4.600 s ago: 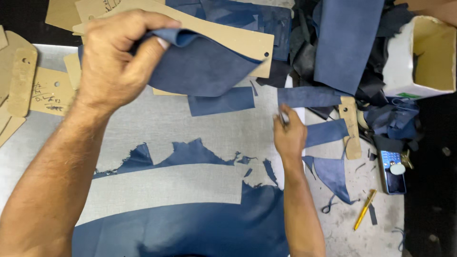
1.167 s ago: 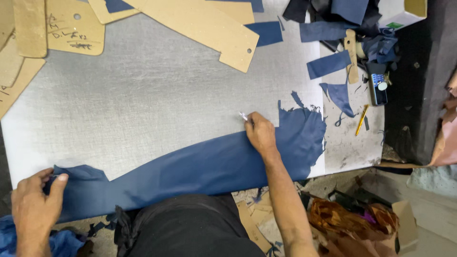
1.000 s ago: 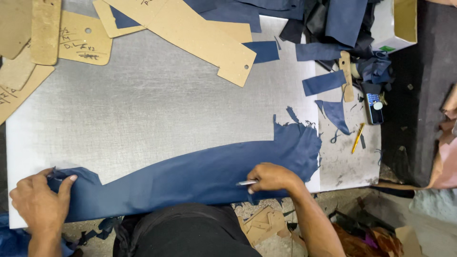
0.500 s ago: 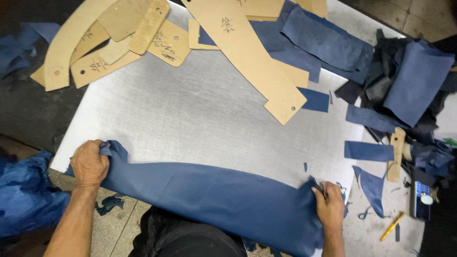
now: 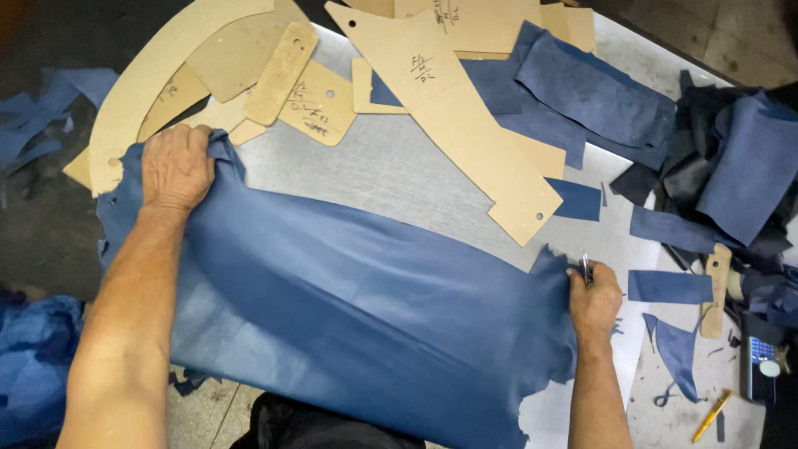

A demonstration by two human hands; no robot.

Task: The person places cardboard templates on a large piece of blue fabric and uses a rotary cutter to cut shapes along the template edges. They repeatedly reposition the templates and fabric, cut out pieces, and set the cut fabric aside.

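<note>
Far left of frame: loose blue scraps on the dark floor, and a bunched blue heap at lower left. Left hand, upper left, palm down with fingers curled, gripping the gathered left edge of the hide. Hide is a large blue sheet, lying across the lower centre of the frame on the grey table, its near edge hanging over the table front; surface shows soft folds, right edge ragged. Just above the left hand: curved template, tan board, arcing to the upper left, the hide's corner touching its lower end. Beside it a small slotted template lies on top of other tan pieces. Centre top: long template, running diagonally down to the right, its holed end close to the hide's upper edge but apart from it. Blue strips lie under and beside it at upper right. Right hand, right of centre, closed on the hide's right edge; a thin metal tool sticks up from the fist. Right of the hand: a rectangular blue offcut and a pointed one, both apart from the hide. Far right: dark leather pile, a wooden handle, a yellow pen at lower right.
</note>
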